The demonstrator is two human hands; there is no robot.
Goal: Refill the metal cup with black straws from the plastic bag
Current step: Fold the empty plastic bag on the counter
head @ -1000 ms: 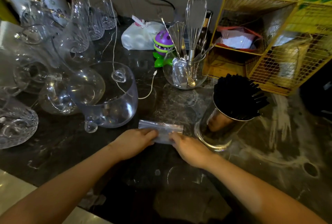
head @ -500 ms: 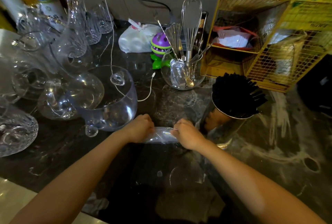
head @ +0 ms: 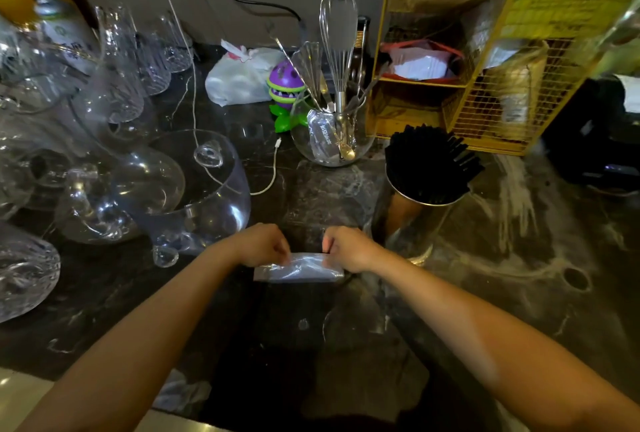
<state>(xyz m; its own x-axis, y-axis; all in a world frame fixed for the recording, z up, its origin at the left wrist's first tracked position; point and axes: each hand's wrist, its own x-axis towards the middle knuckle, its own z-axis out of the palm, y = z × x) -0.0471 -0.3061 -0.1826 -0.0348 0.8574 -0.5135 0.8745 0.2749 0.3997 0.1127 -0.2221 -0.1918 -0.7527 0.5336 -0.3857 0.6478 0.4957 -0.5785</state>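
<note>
Dark marble counter (head: 519, 258), with the yellow wire rack (head: 491, 85) at its far right. Far left of the fingers stands a crowd of clear glassware, the nearest piece a large glass bowl (head: 194, 189) just beyond the left hand (head: 263, 246). Straight beyond the fingers, a glass jar (head: 332, 140) holds a whisk and spoons; a white charging cable (head: 270, 175) trails across the counter between jar and bowl.

The metal cup (head: 408, 213) stands just right of and beyond the right hand (head: 349, 249), already packed with black straws (head: 429, 161) that fan above its rim. The plastic bag (head: 299, 272) lies flat on the counter between the two hands and appears empty and folded into a narrow strip.

The left fingers (head: 282, 256) pinch the bag's left end; the right fingers (head: 329, 246) curl onto its right end, though the exact contact is hidden.

Step in hand, judged: the refill looks complete, and the empty bag is being folded or rolled up. The next move calls for pressing the fold flat and carrying the bag clear. The glass bowl and cup stand close on either side, so elbows need care.
</note>
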